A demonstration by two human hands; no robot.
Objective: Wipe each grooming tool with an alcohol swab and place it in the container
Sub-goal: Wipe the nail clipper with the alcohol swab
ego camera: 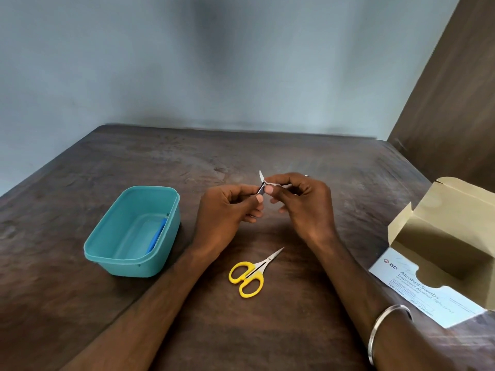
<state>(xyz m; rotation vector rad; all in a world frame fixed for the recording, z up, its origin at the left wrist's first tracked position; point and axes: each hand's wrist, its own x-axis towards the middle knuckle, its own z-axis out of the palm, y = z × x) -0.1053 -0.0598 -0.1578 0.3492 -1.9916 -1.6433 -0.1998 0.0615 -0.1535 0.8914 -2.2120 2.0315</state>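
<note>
1. The fingers [261, 200] of the left hand [227, 210] pinch a small metal nail clipper [261, 189], held up above the surface [294, 162] between both hands.
2. The right hand [302, 202] has its fingers curled, pinching a white alcohol swab [276, 185] against the clipper's upper end; a thin curved lever [260, 175] sticks up past the swab.
3. A teal container [171, 207] sits on the surface to the left of the hands, with a blue tool [158, 235] lying along its right inner wall.
4. Yellow-handled scissors [250, 274] lie closed on the surface between the forearms, tips pointing up and right.
5. An open box of alcohol swabs [417, 287] lies at the right edge.
6. A metal bangle [385, 328] circles the right wrist.
</note>
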